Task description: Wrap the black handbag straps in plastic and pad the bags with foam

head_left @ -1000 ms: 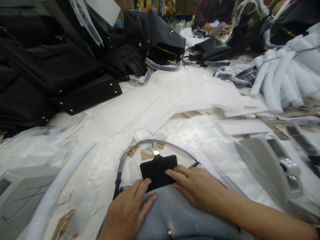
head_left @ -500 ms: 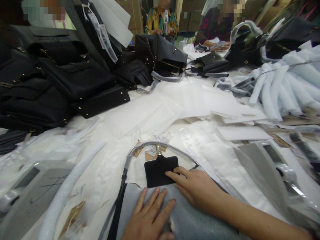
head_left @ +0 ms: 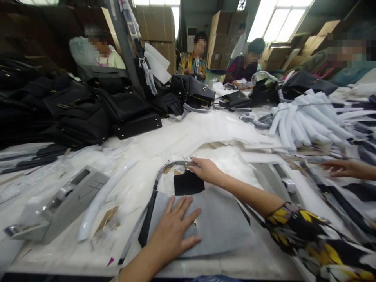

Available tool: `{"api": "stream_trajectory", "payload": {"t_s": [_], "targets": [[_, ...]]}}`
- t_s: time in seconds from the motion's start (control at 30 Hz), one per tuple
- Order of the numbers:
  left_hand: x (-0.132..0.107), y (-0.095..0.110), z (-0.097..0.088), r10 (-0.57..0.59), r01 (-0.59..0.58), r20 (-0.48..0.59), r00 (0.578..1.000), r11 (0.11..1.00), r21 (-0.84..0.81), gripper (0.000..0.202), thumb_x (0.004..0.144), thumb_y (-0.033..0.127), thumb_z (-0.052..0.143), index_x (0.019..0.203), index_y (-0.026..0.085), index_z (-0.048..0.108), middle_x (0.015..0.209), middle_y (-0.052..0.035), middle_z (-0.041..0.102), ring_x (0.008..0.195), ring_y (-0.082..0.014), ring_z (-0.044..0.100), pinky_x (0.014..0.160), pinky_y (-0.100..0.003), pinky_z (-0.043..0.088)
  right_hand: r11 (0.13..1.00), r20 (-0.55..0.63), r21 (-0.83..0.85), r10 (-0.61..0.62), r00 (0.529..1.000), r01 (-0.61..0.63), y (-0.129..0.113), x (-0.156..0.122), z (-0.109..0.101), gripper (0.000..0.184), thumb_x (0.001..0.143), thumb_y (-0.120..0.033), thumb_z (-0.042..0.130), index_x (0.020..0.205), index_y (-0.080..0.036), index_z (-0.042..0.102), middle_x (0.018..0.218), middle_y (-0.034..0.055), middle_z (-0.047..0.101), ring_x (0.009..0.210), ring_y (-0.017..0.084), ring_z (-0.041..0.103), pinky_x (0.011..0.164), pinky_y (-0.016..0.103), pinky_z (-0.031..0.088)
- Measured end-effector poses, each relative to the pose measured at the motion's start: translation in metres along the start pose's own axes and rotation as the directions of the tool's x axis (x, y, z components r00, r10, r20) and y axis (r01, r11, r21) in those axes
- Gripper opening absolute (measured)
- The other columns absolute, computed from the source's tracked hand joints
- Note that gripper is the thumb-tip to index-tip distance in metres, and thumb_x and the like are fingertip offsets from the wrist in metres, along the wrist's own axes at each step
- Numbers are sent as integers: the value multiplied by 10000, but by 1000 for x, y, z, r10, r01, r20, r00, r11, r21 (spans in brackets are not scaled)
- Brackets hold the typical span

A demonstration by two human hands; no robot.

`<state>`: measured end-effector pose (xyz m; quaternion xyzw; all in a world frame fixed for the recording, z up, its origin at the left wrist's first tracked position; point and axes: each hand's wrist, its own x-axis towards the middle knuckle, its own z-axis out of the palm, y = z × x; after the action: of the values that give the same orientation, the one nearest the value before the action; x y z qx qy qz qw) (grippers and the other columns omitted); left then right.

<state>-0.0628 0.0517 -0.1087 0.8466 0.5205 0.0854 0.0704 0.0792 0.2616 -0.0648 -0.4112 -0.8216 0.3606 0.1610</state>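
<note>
A black bag lies in front of me under a grey cloth cover (head_left: 217,223). My left hand (head_left: 176,229) rests flat on the cover, fingers spread. Beyond the cover's far edge a black leather tag (head_left: 188,183) with a metal clasp sticks out. My right hand (head_left: 205,170) reaches past the tag, with its fingers curled at the clasp and the plastic-wrapped handle (head_left: 169,168) that arches over the tag. What the fingers pinch is hidden.
Black handbags (head_left: 88,113) are piled at the left and back. White foam-wrapped straps (head_left: 299,117) lie at the right. Grey tape dispensers stand at the left (head_left: 61,203) and right (head_left: 279,180). Another person's hand (head_left: 340,167) reaches in at the right. Several people sit across the table.
The camera has tilted up, showing the room. My right hand moved from the tag's near edge to the clasp and handle. My left hand has stayed flat on the cover.
</note>
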Motion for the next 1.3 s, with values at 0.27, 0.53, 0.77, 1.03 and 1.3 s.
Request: {"api": "stream_trajectory", "payload": {"t_s": [0.27,0.53,0.77,1.03,1.3], "targets": [[0,-1,1,1,-8,-109,994,998,-67,646,893,598,561,1453,296,449,1551,-137,410,1430,-344,367,1152,-643,230,966,32,258,-22,999,13,-21,-39,4,405,903,-283,634,1282,-141,650,1069,51,774,999,198,727,924,310,567],[-9,5,1,-9,-32,-370,929,994,-103,568,872,576,615,1242,148,566,1118,-115,718,1057,-275,672,1138,-571,339,893,31,111,-441,897,436,-2,-141,26,457,860,-21,535,1217,-251,705,1253,23,701,1169,176,663,1076,353,501],[-23,10,3,96,-113,-549,831,994,2,294,897,365,671,1117,173,636,973,-71,741,905,-217,698,862,-371,551,859,131,66,-512,849,508,16,-144,49,423,845,17,519,1151,-177,738,1228,77,710,1221,212,629,1097,372,480],[-20,13,-1,247,-266,-428,869,964,18,184,958,235,575,1109,200,675,929,-35,734,822,-156,669,748,-284,551,893,161,42,-449,879,448,17,-145,48,390,911,-32,468,1141,-204,732,1169,31,744,1193,177,648,1070,323,495],[-14,13,-7,272,-289,-331,904,957,-3,183,967,255,545,1068,183,679,888,-46,703,791,-165,638,713,-290,536,757,353,-226,-523,776,613,-2,-119,37,120,903,-155,647,936,-180,760,979,75,713,966,197,625,800,281,513]]}}
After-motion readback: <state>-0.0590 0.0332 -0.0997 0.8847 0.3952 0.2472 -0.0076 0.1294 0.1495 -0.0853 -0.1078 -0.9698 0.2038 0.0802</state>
